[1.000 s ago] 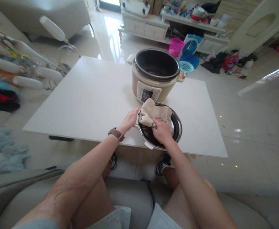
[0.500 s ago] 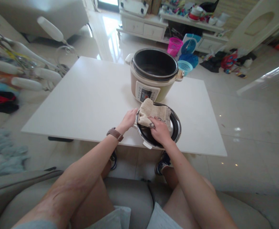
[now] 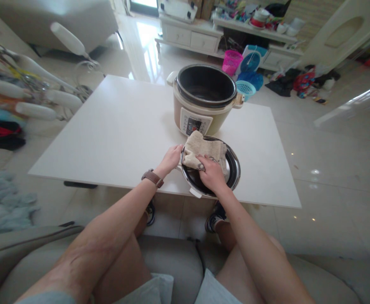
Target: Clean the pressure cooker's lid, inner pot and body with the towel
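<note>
A round cooker lid [image 3: 233,169] with a metal rim lies upside down near the front edge of a white table [image 3: 121,131]. My left hand [image 3: 171,158], a brown watch strap at its wrist, grips the lid's left rim. My right hand [image 3: 212,173] presses a beige cloth [image 3: 203,150] down onto the lid's inner face, its fingers closed on the cloth. Just behind the lid stands a beige electric pressure cooker [image 3: 203,99], open, with a dark empty pot inside and a control panel facing me.
I sit on a grey sofa [image 3: 172,266] with my knees under the table edge. A drying rack with clothes [image 3: 23,97] stands at the left. Pink and blue baskets [image 3: 240,69] and a low white cabinet [image 3: 191,36] sit on the glossy floor beyond.
My right hand and the cloth have shifted slightly to the left on the lid. My left hand has kept its hold on the rim.
</note>
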`<state>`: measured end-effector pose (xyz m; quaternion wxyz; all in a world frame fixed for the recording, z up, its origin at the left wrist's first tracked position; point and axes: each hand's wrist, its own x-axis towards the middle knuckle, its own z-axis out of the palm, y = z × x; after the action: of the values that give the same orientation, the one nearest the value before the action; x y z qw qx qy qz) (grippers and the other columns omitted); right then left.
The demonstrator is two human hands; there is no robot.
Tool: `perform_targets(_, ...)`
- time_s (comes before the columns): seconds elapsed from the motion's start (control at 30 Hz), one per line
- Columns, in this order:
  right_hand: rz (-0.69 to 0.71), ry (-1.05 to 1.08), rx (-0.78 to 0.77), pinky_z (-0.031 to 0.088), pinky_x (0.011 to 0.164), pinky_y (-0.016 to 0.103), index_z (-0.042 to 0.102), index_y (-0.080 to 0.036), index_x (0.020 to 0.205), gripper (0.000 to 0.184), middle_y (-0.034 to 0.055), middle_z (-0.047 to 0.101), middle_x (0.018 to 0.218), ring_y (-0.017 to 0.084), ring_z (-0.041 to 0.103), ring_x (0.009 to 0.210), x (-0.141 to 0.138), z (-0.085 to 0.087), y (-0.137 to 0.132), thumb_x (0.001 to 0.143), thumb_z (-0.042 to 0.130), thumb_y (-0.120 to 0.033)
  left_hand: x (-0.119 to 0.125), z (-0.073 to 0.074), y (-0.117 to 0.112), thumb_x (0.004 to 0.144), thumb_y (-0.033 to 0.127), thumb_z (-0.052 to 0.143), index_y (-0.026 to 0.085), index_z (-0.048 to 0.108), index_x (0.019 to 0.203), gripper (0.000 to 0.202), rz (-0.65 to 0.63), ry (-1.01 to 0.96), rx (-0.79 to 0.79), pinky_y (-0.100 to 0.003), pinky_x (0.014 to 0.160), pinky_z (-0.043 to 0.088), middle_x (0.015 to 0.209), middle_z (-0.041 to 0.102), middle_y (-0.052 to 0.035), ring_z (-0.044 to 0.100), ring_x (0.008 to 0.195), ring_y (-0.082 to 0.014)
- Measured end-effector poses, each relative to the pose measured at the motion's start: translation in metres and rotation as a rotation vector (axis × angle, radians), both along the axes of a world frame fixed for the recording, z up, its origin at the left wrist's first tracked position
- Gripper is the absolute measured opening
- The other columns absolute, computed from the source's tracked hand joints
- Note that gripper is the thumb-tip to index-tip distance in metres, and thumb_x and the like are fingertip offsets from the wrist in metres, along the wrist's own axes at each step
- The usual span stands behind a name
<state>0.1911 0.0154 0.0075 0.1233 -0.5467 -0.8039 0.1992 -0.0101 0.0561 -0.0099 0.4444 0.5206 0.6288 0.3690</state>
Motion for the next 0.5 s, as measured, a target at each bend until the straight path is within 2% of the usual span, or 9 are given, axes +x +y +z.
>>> perform_targets(0.5,0.001,0.017,0.008,0.044,0.125,0.050,0.066,-0.021,0.147,0.059,0.0067,0.064,0.156,0.032,0.055,0.150,-0.0011,-0.0009,-0.0003,0.090,0.053,-0.013,0.0002,0.0023,-0.0022,0.097,0.042,0.039,0.020,0.063,0.079,0.038,-0.002,-0.006,0.004,-0.035,0.093,0.047,0.093,0.075,-0.0069,0.062,0.095,-0.0228)
